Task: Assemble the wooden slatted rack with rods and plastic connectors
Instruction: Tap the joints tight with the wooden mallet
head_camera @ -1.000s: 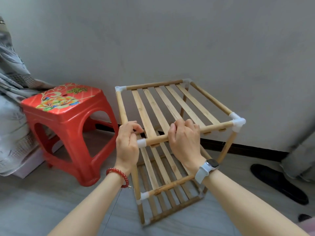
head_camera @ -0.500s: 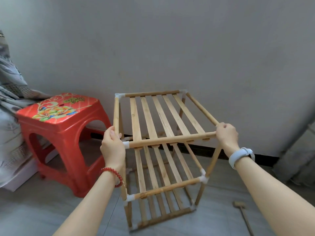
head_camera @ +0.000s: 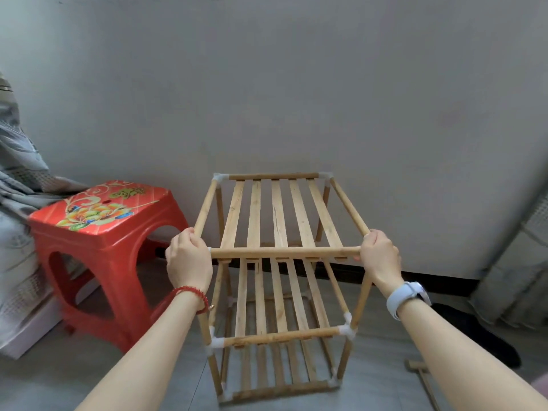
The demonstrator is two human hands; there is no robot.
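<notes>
Gripping rack (head_camera: 277, 253) top front corners, left hand (head_camera: 189, 261) and right hand (head_camera: 381, 256) both closed around connectors; looking light, stiff, joints possibly loosening.

Both hands, left (head_camera: 189, 260) and right (head_camera: 380, 256), now grip the rack's (head_camera: 278, 215) front top corners, squared to view

stool (head_camera: 109, 232) left of rack (head_camera: 278, 262)
</notes>
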